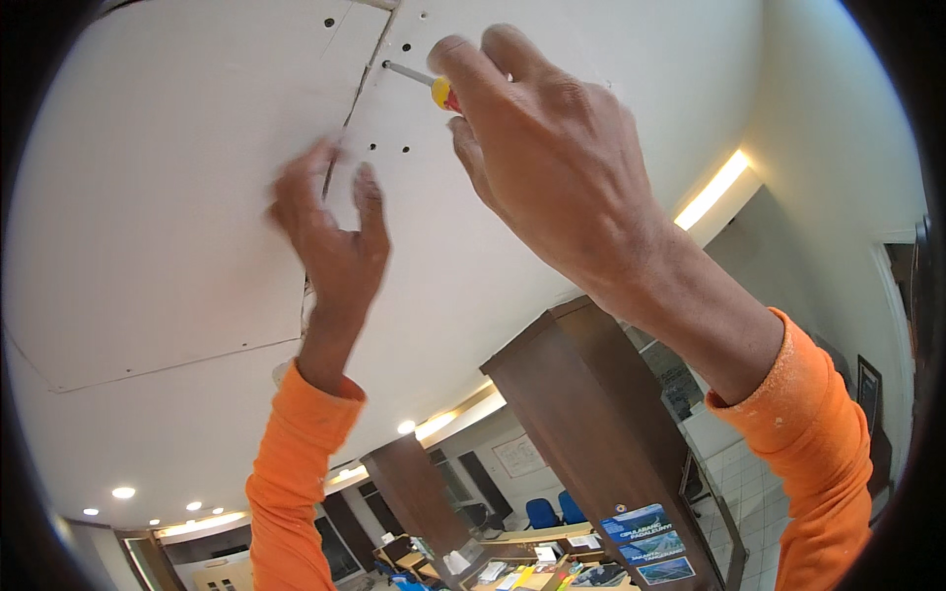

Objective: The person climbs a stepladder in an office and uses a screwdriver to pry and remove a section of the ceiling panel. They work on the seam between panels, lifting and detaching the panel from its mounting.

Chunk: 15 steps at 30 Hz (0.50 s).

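Up at the white ceiling board (197, 246), my right hand (567, 148) is closed round a screwdriver (443, 93) with a yellow and red handle. The tip of its metal shaft meets a dark screw (385, 64) beside the seam between two boards. More dark screws (406, 48) dot the board around it. My left hand (330, 212) is raised by the seam (347, 113), fingers apart and slightly blurred, with nothing seen in it. Whether its fingertips touch the board I cannot tell.
A brown pillar (581, 394) with a blue poster (645, 544) rises to the ceiling. Below are a cluttered desk (537, 571) and blue chairs (542, 512). A lit ceiling recess (714, 187) lies to the right, with round lights (123, 492) at the lower left.
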Tool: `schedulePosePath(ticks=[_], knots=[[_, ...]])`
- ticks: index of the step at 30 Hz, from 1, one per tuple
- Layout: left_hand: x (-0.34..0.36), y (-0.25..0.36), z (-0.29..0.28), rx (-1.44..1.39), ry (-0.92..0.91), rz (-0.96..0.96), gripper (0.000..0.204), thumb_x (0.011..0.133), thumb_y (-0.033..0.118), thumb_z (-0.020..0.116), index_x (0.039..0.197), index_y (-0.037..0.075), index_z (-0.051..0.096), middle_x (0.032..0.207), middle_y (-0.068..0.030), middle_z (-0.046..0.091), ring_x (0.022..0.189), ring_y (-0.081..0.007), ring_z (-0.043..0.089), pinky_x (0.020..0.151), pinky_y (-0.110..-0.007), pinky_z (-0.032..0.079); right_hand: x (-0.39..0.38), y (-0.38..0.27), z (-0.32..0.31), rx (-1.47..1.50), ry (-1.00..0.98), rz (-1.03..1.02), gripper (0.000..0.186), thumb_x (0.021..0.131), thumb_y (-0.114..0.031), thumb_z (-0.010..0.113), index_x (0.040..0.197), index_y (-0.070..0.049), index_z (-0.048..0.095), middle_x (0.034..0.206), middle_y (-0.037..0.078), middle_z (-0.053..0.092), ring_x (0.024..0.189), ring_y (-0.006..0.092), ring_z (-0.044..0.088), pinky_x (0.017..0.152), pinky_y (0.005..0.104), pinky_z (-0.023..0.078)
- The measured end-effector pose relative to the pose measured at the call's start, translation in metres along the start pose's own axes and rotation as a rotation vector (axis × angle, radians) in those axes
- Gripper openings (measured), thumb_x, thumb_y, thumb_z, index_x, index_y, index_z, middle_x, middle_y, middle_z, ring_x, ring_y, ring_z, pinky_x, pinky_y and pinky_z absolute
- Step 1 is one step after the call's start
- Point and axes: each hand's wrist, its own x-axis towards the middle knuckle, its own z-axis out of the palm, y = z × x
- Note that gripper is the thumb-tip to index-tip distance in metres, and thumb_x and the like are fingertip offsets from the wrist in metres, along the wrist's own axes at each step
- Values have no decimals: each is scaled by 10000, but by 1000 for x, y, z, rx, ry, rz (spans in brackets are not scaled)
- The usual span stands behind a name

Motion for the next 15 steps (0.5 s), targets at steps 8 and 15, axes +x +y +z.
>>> schedulePosePath(ticks=[8,15], knots=[[45,88,47,-1815,45,-1120,359,1105,349,564,1196,14,655,1107,-89,696,1004,-160,645,888,-318,514,1,-7,-3,43,7,13,327,970,-107,679,1238,-39,503,1130,189,648,692,376,695,640,476,577],[56,89,56,-1910,101,-1080,319,1108,233,516,1296,-19,569,1206,-139,679,1128,-211,642,1044,-358,506,1,-1,-40,198,-344,493,358,973,-163,705,1264,-53,527,1073,210,659,759,328,697,647,444,544]])
